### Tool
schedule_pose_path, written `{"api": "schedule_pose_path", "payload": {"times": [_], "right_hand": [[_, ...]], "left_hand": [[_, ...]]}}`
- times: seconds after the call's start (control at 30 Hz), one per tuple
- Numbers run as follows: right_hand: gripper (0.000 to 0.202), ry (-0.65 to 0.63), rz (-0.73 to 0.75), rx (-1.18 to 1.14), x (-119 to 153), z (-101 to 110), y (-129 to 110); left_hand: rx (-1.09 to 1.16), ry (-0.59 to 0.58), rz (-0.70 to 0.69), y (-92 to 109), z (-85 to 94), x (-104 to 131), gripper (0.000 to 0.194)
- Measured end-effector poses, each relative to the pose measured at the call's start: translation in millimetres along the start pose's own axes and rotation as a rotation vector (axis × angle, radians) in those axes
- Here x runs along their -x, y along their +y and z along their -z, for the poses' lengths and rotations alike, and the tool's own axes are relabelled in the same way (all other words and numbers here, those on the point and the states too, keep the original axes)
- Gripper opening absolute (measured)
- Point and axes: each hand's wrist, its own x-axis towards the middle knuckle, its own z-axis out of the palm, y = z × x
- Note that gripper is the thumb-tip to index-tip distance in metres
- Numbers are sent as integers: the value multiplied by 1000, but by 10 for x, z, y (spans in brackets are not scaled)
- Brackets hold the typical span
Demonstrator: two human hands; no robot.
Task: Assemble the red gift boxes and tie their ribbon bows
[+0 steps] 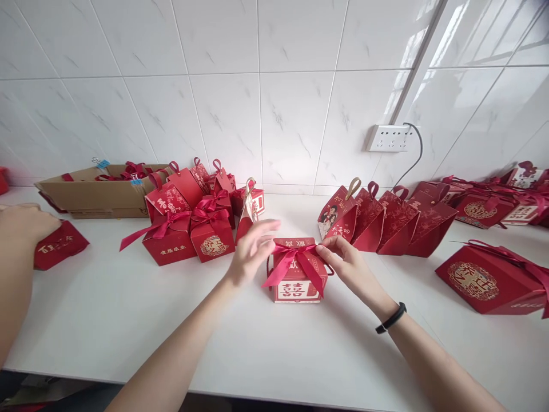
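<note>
A small red gift box (295, 269) with a white front panel and a red double-happiness character stands upright on the table before me. Across its top lies a dark pink ribbon (298, 256) tied in a bow, its two tails hanging down the front. Thumb and fingertips of my right hand (345, 260) pinch the right loop of the bow. My left hand (251, 252), slightly blurred, is beside the bow's left loop with its fingers apart. Whether it touches the ribbon is hard to see. A black band (391, 318) circles my right wrist.
Ribboned red boxes (169, 240) cluster at left, before a cardboard box (94, 191) of ribbons. Handled red boxes (364, 220) stand behind right, with another box (484, 277) at far right. Another person's hand (19, 234) reaches over a red box at left. A power strip (392, 139) hangs on the wall.
</note>
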Motion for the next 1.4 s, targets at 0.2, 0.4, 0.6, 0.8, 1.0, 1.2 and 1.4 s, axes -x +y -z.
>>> {"api": "schedule_pose_path", "payload": {"times": [0.2, 0.4, 0.6, 0.8, 1.0, 1.2, 1.4], "right_hand": [[41, -71, -15, 34, 21, 28, -76], [39, -219, -80, -263, 35, 8, -85], [31, -284, -157, -573, -16, -8, 56], [36, -247, -89, -701, -68, -65, 134], [38, -212, 289, -131, -93, 14, 189], [109, -309, 151, 78, -86, 15, 231], [110, -311, 133, 67, -119, -56, 263]], "left_hand": [[-101, -221, 534, 65, 224, -114, 42], [21, -268, 559, 58, 209, -106, 34], [236, -231, 595, 6, 152, -84, 31], [224, -164, 490, -53, 113, -71, 37], [146, -4, 374, -202, 105, -95, 27], [376, 107, 541, -183, 19, -95, 33], [404, 135, 626, -87, -57, -77, 39]]}}
